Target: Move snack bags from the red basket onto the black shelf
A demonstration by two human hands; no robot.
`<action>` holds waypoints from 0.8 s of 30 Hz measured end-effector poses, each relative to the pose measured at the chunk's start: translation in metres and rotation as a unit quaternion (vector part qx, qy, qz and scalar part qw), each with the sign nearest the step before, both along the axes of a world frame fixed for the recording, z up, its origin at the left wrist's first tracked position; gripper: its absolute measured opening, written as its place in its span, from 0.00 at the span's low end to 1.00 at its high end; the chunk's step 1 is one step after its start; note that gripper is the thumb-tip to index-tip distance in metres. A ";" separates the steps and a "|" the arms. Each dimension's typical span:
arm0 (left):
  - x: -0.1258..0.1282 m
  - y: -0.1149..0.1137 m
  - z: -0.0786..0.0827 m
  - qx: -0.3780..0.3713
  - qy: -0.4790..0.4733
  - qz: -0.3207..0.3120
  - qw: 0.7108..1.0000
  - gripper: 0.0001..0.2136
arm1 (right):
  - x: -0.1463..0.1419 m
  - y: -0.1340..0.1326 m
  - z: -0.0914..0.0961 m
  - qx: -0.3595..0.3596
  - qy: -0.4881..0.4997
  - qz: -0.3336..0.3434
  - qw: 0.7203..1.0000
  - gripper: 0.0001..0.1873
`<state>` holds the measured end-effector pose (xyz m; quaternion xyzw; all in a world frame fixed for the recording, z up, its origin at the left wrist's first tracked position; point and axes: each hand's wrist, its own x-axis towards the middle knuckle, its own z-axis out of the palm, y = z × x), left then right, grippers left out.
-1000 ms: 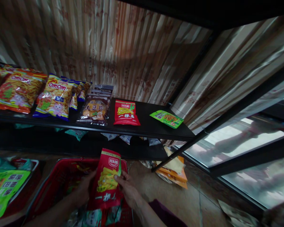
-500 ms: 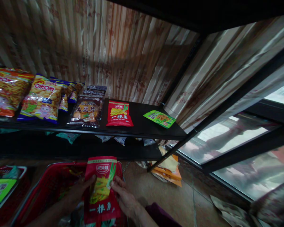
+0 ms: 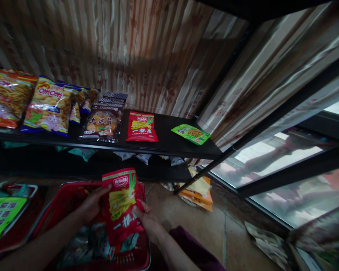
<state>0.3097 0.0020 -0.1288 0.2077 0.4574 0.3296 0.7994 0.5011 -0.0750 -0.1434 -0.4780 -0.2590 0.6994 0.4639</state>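
Both hands hold a red snack packet above a red plastic basket on the floor. My left hand grips the packet's upper left edge, thumb on its front. At the packet's lower right edge my right hand is closed on it. The basket holds more packets, partly hidden under the red one. A matching red packet lies flat on the black shelf just ahead, with a green packet to its right.
Brown, blue-yellow and orange snack bags fill the shelf's left part. A lower shelf holds small packets. Green packets sit in another basket at left. Orange packets lie on the tiled floor. A glass door frame stands at right.
The red packet has come a little higher and tilted, and my right hand has slid from its upper right edge down to its lower right edge. The view shifted slightly.
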 end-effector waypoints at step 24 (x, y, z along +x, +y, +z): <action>-0.013 -0.012 0.004 0.035 0.001 -0.071 0.997 0.21 | -0.010 -0.006 -0.014 -0.021 0.039 -0.054 0.998 0.26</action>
